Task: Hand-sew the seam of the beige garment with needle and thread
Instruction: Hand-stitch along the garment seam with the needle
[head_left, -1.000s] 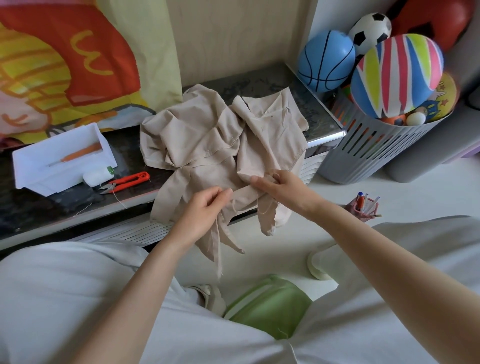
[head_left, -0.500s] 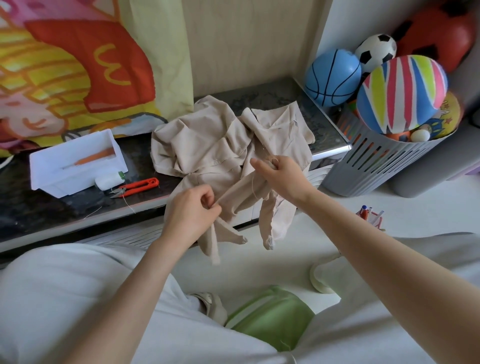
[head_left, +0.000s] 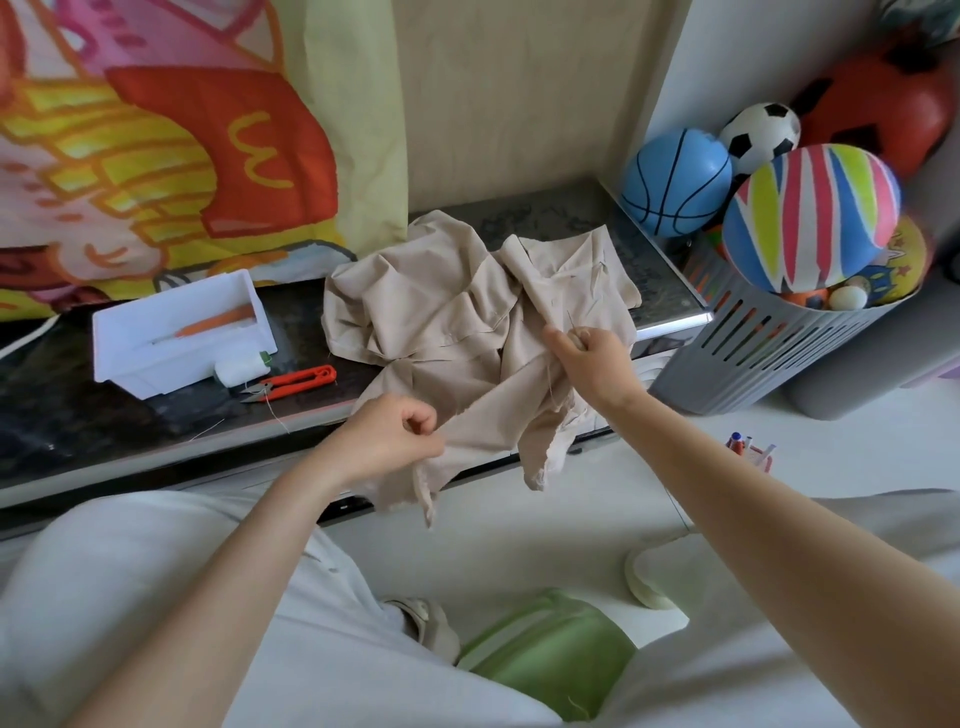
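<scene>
— Dark table (head_left: 104, 415) is holding what?
— Beige garment (head_left: 441, 322) is lying crumpled on it, spilling over its front edge; white tray (head_left: 182, 332) is sitting at the table's left.
— Hands?
— Left hand (head_left: 384, 436) is pinching cloth below that edge, right hand (head_left: 592, 364) is gripping cloth at it. Red snips (head_left: 296, 382) are lying near the table's front.

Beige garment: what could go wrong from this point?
The beige garment is stretched taut between the left hand and right hand; pulling harder could pucker or tear the fabric. Its bunched folds might get stitched in by mistake. Part overhangs the counter edge, so it may slide off.
</scene>
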